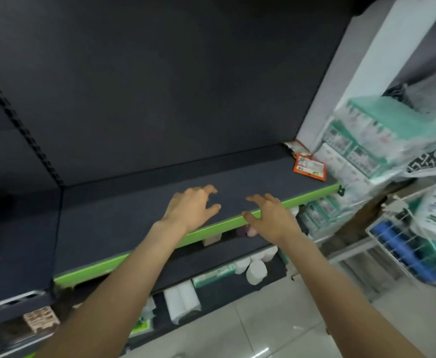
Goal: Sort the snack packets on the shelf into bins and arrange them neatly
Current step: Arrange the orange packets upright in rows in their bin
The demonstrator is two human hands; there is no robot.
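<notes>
Two hands (pixel 233 211) — one orange packet (pixel 310 167) — shelf (pixel 139 218)

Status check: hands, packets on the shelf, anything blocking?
Left hand and right hand open, holding nothing. One orange snack packet at dark shelf's far right corner. Nothing in the way.

A dark shelf (pixel 139 202) with a green front edge (pixel 211 229). An orange snack packet (pixel 310 167) lies flat on it, far from the middle, in the right back corner.
</notes>
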